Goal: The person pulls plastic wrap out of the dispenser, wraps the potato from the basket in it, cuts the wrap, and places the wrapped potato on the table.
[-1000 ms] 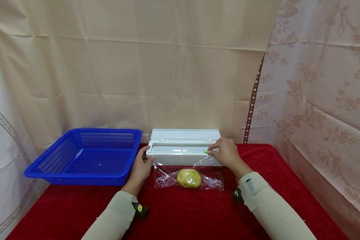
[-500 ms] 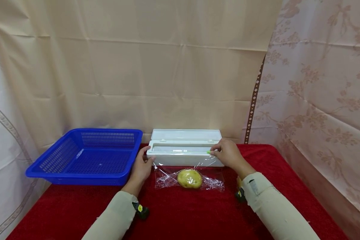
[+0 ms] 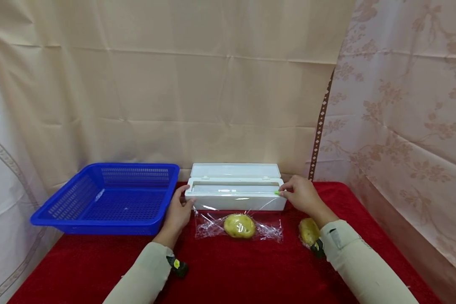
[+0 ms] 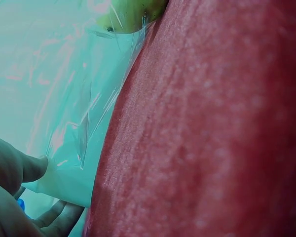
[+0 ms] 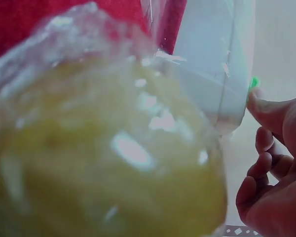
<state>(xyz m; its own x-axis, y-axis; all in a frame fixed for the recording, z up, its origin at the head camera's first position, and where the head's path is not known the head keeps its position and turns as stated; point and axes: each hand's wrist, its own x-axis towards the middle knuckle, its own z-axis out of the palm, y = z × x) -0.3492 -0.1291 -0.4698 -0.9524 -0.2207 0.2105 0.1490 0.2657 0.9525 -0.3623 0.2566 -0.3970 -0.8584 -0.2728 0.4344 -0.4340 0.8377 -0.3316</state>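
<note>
A white cling film dispenser box (image 3: 235, 204) stands lengthwise on the red cloth, its lid raised at the back. My left hand (image 3: 176, 215) holds its left end, with the thumb in front and the fingers round the side, as the left wrist view shows. Near the right end, my right hand (image 3: 303, 197) pinches a small green slide cutter (image 3: 276, 192) on the top front edge. Clear film runs from the box down over a potato (image 3: 239, 226), gathered in creases on both sides of it.
A second potato (image 3: 308, 231), wrapped in film, lies beside my right wrist and fills much of the right wrist view. On the left stands a blue plastic basket (image 3: 99, 221). A beige curtain (image 3: 213, 105) hangs behind the table.
My right hand has slid the green cutter rightward along the box edge. The second potato has come into view from behind the right wrist. My left hand stays put.
</note>
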